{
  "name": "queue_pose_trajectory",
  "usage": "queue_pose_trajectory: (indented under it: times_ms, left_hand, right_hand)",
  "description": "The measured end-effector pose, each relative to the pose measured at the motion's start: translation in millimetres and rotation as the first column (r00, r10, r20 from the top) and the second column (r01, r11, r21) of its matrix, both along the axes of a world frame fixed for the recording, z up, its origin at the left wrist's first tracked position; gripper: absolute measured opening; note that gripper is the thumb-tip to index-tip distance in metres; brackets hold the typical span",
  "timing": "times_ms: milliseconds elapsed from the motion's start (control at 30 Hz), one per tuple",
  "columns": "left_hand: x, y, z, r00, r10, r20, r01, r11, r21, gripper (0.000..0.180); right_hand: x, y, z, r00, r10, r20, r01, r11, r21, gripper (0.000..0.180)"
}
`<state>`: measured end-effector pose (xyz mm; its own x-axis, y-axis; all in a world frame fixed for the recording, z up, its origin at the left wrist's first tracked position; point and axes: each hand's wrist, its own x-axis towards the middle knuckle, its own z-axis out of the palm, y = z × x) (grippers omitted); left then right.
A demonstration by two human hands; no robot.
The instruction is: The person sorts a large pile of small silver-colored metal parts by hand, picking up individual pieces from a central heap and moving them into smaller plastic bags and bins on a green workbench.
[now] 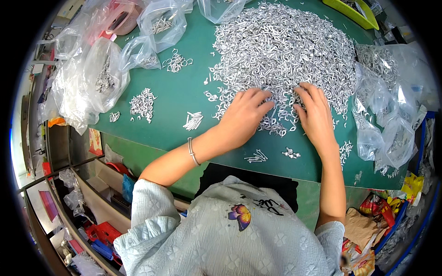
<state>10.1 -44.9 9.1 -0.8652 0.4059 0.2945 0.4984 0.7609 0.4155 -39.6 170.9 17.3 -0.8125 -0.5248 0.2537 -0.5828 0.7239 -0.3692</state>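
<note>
A big heap of small silver metal pieces point(285, 46), many shaped like hooks or rings, covers the far middle of the green table. At its near edge my left hand point(246, 112) rests with fingers bent, thumb and forefinger apart among the pieces. My right hand point(316, 115) touches the heap a little to the right, fingers spread and thumb held away. I see nothing gripped in either hand. Between them lies a loose patch of pieces point(275, 124). Nearer to me are a few thin silver pins point(257, 156) and a small cluster of shiny silver pieces point(290, 153).
On the green table point(175, 119) at left are sorted piles: hooks point(143, 105), pins point(193, 120) and rings point(177, 61). Clear plastic bags point(87, 87) crowd the left, more bags point(382, 110) the right. A yellow-green tray point(352, 13) stands far right; open drawers point(99, 198) lie below left.
</note>
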Motion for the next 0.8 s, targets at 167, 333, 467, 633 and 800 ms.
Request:
queue_pose_trajectory:
  times_ms: [167, 333, 467, 633, 800]
  left_hand:
    - [-21, 21, -1, 0.972, 0.18, -0.151, -0.199, 0.972, -0.121, 0.044]
    - [-1, 25, -10, 0.998, 0.014, -0.066, -0.025, 0.985, -0.168, 0.044]
    - [18, 16, -3, 0.994, -0.104, 0.032, 0.106, 0.991, -0.077, 0.043]
    - [21, 9, 2, 0.982, -0.176, 0.062, 0.168, 0.978, 0.124, 0.041]
    - [2, 8, 4, 0.996, 0.089, -0.01, -0.086, 0.98, 0.178, 0.03]
  right_hand:
    - [-11, -6, 1, 0.999, 0.001, -0.052, -0.005, 0.998, -0.067, 0.043]
    - [9, -1, -5, 0.994, 0.108, 0.035, -0.109, 0.993, 0.039, 0.05]
    - [27, 18, 8, 0.971, 0.176, 0.163, -0.189, 0.98, 0.065, 0.046]
    - [34, 36, 16, 0.948, 0.216, 0.235, -0.225, 0.974, 0.008, 0.031]
    - [22, 34, 14, 0.993, -0.017, 0.12, 0.034, 0.989, -0.144, 0.018]
